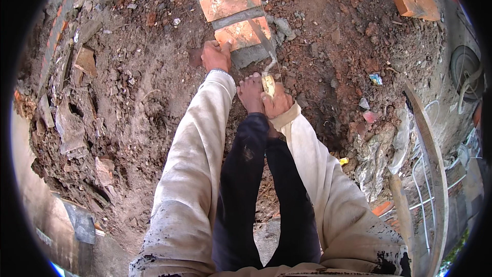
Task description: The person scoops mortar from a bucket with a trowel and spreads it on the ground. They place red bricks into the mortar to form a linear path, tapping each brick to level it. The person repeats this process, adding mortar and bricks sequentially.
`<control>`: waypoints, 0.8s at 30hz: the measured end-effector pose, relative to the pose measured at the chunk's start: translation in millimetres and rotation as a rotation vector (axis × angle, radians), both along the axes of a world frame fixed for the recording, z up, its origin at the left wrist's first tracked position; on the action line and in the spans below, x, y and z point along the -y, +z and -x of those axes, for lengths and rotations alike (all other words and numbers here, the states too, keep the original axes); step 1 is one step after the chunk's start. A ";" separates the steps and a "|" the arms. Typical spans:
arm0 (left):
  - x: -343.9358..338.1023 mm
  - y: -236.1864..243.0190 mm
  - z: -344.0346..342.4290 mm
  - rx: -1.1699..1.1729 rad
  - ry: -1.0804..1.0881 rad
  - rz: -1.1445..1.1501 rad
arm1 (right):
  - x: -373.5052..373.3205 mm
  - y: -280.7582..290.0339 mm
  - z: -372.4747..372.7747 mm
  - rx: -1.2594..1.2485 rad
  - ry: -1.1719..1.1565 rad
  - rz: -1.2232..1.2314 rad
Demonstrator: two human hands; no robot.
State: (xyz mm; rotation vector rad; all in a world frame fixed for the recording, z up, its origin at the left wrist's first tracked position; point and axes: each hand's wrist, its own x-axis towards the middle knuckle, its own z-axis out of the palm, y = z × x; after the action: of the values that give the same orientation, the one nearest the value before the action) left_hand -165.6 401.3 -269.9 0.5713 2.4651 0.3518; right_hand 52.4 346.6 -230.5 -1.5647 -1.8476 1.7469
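Note:
A row of orange bricks set in grey mortar runs away from me at the top middle. My left hand is curled at the near-left corner of the closest brick, its fingers gripping that end. In my right hand, closed round the pale yellow handle, is a trowel. Its blade lies tilted over the right end of the closest brick. A thin string passes along the row's right side. My bare foot stands just below the mortar, between my hands.
Rough soil with stones and rubble surrounds the row. One loose brick lies at the upper right, a broken piece at the left. On the right are a curved wooden strip, plastic sheeting, white cables and a wheel.

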 end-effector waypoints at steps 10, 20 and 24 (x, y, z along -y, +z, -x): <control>35.9 60.8 -28.9 0.159 0.078 -0.047 | -106.4 132.3 -60.4 0.835 0.468 -0.159; 180.6 191.6 -48.0 0.365 0.070 0.118 | -97.3 154.0 -57.7 0.851 0.426 -0.030; 233.4 220.5 -47.1 0.564 0.238 0.012 | -96.0 216.7 -63.5 0.286 0.059 -0.175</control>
State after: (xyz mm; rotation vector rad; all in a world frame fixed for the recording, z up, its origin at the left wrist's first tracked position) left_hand -118.5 168.0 -49.4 0.1382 1.9825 0.5125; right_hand 115.9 442.7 -13.9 -1.7805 -2.1295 1.3957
